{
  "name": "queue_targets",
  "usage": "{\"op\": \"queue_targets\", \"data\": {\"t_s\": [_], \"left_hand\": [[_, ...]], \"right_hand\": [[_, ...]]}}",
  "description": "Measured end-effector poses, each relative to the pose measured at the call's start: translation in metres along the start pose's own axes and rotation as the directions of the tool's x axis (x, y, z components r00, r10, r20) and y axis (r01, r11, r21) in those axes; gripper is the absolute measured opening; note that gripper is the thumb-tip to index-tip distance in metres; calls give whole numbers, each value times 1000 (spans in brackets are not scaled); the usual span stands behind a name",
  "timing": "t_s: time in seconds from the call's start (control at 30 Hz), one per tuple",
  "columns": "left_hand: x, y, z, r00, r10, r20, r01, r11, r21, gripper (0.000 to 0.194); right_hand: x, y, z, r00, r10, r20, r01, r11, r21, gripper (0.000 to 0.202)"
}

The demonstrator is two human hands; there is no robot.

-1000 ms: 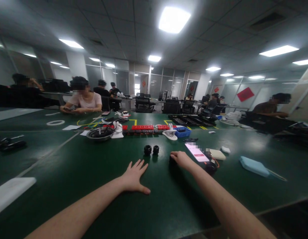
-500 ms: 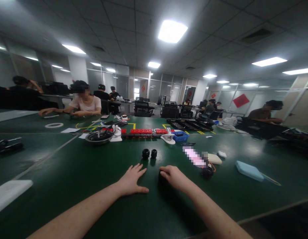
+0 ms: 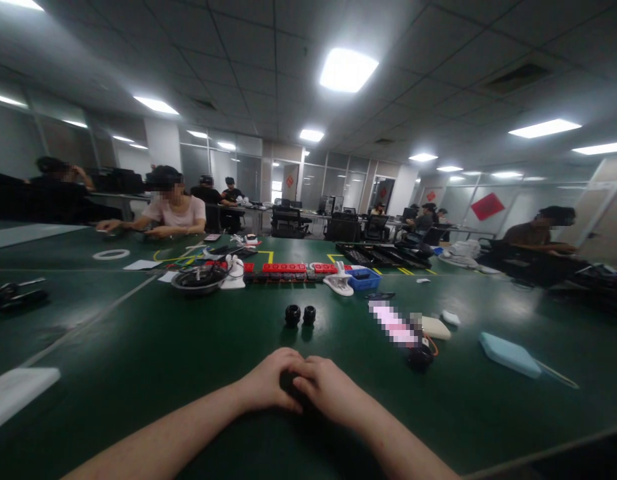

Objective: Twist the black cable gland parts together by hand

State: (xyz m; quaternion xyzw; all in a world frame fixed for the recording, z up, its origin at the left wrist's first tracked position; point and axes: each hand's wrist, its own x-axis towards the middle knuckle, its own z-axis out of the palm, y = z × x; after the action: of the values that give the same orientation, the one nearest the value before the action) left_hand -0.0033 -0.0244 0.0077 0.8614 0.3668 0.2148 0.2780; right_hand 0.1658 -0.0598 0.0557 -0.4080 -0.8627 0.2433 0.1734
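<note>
My left hand (image 3: 269, 380) and my right hand (image 3: 331, 389) meet low over the green table. Their fingers close around a small black part (image 3: 287, 381), most of which they hide, so its exact kind does not show. Just beyond them, two black ribbed fittings that look like cable glands stand upright side by side: a larger gland (image 3: 292, 315) on the left and a slightly smaller gland (image 3: 309, 315) on the right. Neither hand touches these two.
Across the table stand a metal bowl (image 3: 196, 279), red blocks (image 3: 284, 268), white stands and a blue bin (image 3: 364, 278). To the right lie a cream case (image 3: 435, 327), a light blue case (image 3: 510, 355) and a black coil. A white slab (image 3: 21, 393) lies left. People sit beyond.
My left hand, spread open before, has closed in beside the right. My right hand has come slightly left and nearer with the black part, which both hands now surround.
</note>
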Motion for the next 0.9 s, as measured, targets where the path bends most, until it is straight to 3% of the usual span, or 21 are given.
{"op": "queue_targets", "data": {"t_s": [0.17,0.3,0.43,0.53,0.67,0.8,0.9], "left_hand": [[-1,3,-6,998,-32,60,33,999,-11,71],[-1,0,-12,986,-91,141,97,994,-40,79],[3,-5,-12,975,-131,179,130,991,15,84],[7,-7,-9,971,-172,163,170,985,28,88],[13,-8,-5,985,-143,98,142,990,19,86],[17,-7,-2,992,-94,86,86,992,88,61],[17,-6,-3,996,-49,81,40,993,111,56]], "right_hand": [[8,-1,-5,994,-84,64,81,996,47,26],[17,7,-9,973,-215,84,219,975,-46,22],[30,26,-3,891,-450,56,452,875,-172,17],[38,40,7,821,-571,0,558,802,-212,23],[42,51,13,786,-607,-115,572,786,-235,37],[40,56,13,810,-575,-116,537,806,-247,47],[39,57,14,826,-555,-98,517,816,-257,43]]}}
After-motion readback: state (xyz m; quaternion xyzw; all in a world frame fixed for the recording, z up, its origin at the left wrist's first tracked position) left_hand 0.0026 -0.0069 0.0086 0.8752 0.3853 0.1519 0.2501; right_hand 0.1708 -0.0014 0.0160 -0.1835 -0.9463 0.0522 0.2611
